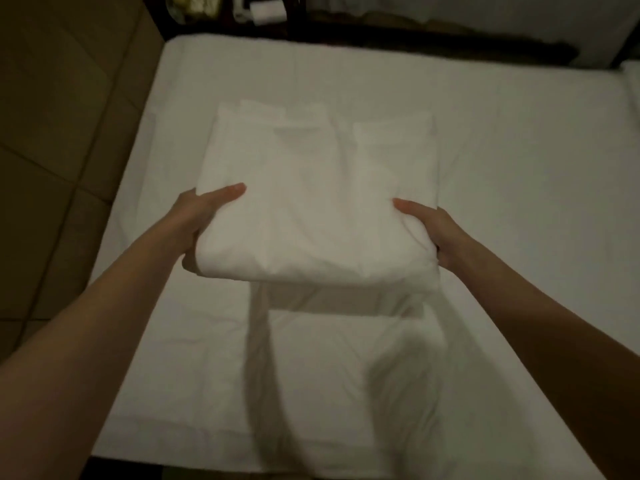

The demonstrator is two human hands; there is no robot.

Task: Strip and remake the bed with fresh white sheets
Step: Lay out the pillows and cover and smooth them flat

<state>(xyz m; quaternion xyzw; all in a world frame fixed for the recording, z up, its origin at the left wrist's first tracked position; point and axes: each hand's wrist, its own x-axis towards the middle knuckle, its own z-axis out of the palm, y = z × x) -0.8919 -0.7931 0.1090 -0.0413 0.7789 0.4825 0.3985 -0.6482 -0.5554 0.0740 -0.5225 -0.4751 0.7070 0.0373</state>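
**A folded sheet held over the bed**

The person holds a big folded white cloth sheet (317, 206) in the air over the wide bed with its smooth white cover (519, 174). The left hand (204, 223) grips the left side of the bundle, thumb on top and the other fingers under it. The right hand (427, 230) grips the right side the same way. Both grips are clamped on the sheet. A loose part of the sheet hangs down from the bundle toward the near edge of the bed.

The bundle is above the middle of the bed, closer to the left edge than the right. Past the far edge there is a dark shelf with a white paper roll (268, 12) on it. Brown floor tiles (52, 133) lie beside the left edge.

I think the next step is to open the sheet and spread it out. The bundle is thick and soft, so it could slip from one hand and drop in a heap. The hanging part could slide off the near edge and touch the floor. If it opens too near the left edge, it may land crooked.
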